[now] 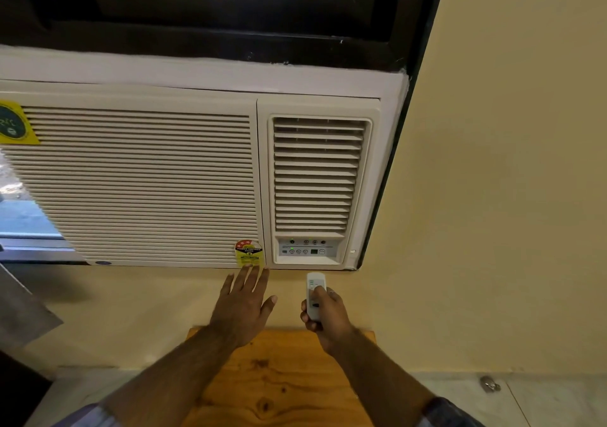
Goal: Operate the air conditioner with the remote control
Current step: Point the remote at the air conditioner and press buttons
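Observation:
A cream window air conditioner [157, 183] fills the wall opening under a dark-framed window. Its control panel [308, 249] sits at the lower right, below a small louvred vent, with a green light lit. My right hand [325, 315] grips a small white remote control [314, 290], held upright just below the panel, thumb resting on its buttons. My left hand [244, 308] is raised flat, fingers spread, below the unit's lower edge near a yellow and red energy sticker [248, 253]. It holds nothing.
A wooden table top [279, 387] lies below my forearms against the cream wall [492, 196]. A grey panel edge [23, 308] juts in at the left. A small metal fitting [490, 384] lies on the pale floor at the right.

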Available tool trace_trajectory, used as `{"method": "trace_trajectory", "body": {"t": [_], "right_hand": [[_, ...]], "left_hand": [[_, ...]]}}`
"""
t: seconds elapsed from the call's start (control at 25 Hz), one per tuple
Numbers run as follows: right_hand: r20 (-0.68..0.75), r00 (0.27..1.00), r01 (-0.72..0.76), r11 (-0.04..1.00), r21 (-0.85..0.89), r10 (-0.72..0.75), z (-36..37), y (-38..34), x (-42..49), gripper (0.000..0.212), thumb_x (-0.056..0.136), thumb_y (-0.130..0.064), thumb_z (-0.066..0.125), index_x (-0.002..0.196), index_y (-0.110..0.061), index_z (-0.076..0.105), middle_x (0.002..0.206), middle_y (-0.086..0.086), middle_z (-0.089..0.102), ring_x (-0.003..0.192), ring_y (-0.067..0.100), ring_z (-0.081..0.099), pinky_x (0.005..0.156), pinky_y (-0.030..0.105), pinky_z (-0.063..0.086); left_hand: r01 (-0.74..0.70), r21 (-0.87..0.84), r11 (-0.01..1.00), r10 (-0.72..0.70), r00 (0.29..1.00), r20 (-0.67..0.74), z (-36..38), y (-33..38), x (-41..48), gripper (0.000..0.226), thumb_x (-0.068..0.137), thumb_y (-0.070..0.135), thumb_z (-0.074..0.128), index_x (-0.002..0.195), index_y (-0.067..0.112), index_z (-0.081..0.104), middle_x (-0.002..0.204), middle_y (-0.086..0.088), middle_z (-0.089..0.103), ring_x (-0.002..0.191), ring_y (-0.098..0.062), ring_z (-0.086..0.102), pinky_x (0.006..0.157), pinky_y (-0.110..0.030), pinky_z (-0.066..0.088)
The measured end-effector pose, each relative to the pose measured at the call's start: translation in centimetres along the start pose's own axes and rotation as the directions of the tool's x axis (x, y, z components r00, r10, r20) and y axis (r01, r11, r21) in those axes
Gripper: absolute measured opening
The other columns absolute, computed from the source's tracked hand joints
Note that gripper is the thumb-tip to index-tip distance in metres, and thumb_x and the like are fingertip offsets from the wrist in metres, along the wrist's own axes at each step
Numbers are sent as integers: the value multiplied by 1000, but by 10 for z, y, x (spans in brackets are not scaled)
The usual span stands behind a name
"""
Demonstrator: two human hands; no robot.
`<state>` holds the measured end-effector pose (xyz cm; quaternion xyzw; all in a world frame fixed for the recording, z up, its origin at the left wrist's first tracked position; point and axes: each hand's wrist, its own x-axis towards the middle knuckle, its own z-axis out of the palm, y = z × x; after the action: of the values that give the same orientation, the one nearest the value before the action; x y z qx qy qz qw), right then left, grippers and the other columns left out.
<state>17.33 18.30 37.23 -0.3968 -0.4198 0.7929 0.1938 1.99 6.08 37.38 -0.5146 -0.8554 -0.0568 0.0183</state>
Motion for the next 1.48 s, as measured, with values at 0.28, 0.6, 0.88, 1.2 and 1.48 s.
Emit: {"method": "trace_trajectory", "body": {"t": [0.28,0.6,0.88,1.2,1.48], "right_hand": [[-32,999,9,999,-50,-10,3,-3,-1,10,100,-14,40,109,-14,47,73,13,53,50,17,47,43,26,32],[-40,999,13,1000,-19,-13,4,-3,-1,17,99,-16,42,115,-11,48,74,13,54,51,16,49,43,25,32],[-41,999,-3,999,-52,1,6,-5,-1,13,100,-17,42,111,-15,48,75,13,55,52,16,49,44,26,34],[-50,998,-51,995,-87,47,6,11,15,23,95,-27,59,116,-21,50,96,16,58,63,22,61,50,28,50],[-111,993,-3,956,-293,-31,6,75,40,54,86,-26,74,129,-23,41,113,12,63,88,21,65,63,27,56]], "left_hand": [[-5,-7,1000,5,1000,-20,-3,1,1,77,88,61,-1,145,15,21,151,-14,27,139,-32,20,110,-51,17],[1,-8,1000,-1,1000,-12,-5,-1,2,76,89,61,0,144,15,24,150,-15,32,138,-33,25,109,-54,24],[0,0,1000,0,1000,-18,-3,-1,2,74,89,61,3,145,15,23,151,-14,29,139,-33,22,110,-53,23],[-5,-46,999,7,999,33,23,-10,10,73,90,61,7,144,15,24,150,-15,30,138,-33,23,109,-54,23],[8,-33,999,-3,989,147,81,-22,-15,79,87,63,-2,146,15,18,152,-15,25,140,-33,18,111,-52,17]]}}
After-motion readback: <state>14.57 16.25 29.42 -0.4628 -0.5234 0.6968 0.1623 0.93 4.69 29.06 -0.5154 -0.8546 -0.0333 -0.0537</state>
